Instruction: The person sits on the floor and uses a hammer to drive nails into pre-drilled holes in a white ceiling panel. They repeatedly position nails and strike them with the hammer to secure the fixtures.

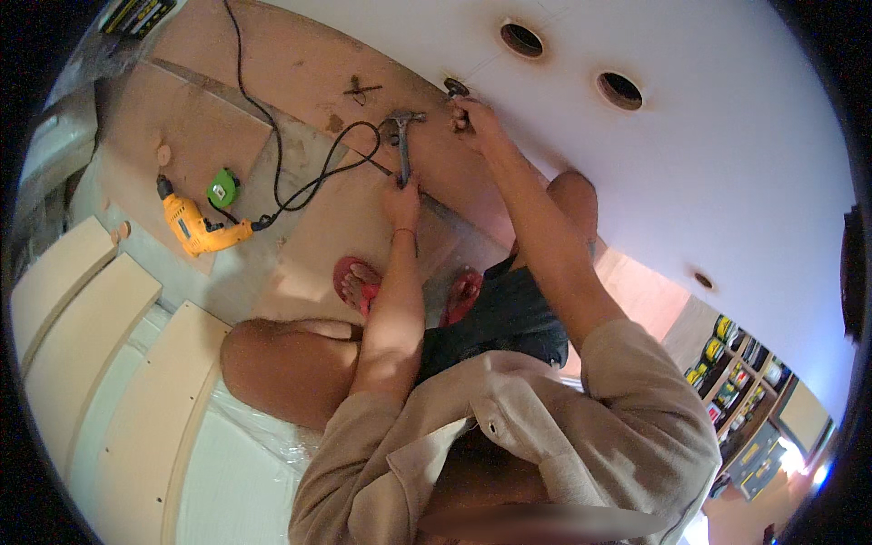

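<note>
L. hand [404,202] gripping hammer [404,150] above floor, R. hand [476,127] closed on sm. dark round-ended tool [456,88] by wht panel [718,173]; yellow drill's [193,223] blk cord [275,136] loops beside hammer, grn tape measure [222,187] near drill.

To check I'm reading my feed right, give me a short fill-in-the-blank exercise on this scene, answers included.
1. The left hand grips the handle of a ____.
2. The tape measure is coloured ____.
3. A corded yellow power ____ lies beside the tape measure.
4. Two large round ____ are cut through the white panel.

Missing words: hammer; green; drill; holes.
</note>
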A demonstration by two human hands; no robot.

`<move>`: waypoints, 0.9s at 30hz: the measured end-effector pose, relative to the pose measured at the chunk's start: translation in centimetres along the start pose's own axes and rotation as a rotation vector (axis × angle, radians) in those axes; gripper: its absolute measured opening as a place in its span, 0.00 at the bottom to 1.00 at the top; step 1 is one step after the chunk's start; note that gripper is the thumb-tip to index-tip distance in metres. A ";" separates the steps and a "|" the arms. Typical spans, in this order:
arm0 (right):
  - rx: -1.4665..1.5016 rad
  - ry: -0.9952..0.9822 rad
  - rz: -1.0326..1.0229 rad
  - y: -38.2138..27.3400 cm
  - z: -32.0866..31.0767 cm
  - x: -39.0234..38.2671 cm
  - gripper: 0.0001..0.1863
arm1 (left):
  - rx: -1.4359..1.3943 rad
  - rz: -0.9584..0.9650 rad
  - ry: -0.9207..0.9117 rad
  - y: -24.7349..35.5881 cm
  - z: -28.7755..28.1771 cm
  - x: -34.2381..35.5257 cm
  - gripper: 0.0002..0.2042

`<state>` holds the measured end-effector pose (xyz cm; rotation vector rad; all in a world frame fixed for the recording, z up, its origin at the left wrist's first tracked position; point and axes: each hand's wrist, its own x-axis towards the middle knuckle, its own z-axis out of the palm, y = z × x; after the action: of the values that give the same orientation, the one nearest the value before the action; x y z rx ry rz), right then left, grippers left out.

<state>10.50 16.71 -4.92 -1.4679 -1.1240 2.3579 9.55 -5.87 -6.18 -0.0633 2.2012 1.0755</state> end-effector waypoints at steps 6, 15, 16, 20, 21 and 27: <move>0.161 0.017 0.118 -0.9 1.1 -0.5 0.07 | -0.008 0.050 0.050 -1.6 1.1 1.2 0.18; -0.763 -0.142 0.109 2.0 -1.0 0.6 0.06 | 0.064 0.117 0.020 -3.2 0.5 1.4 0.18; -0.950 -0.098 0.076 2.2 -1.4 -0.2 0.08 | 0.070 0.133 0.033 -3.3 0.6 1.4 0.18; -0.726 0.010 0.126 1.9 -3.8 -5.3 0.13 | 0.092 0.132 0.077 -3.6 1.6 1.0 0.19; -0.688 -0.008 0.098 1.6 -4.3 -6.4 0.14 | 0.071 0.150 0.113 -3.6 1.9 0.9 0.19; -0.486 -0.189 0.075 -0.1 -5.1 -8.0 0.15 | 0.109 0.158 0.137 -2.4 1.3 0.1 0.18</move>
<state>18.78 15.57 -0.36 -1.4559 -1.8234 2.4247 11.00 -6.51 -8.47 0.0891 2.4182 1.0605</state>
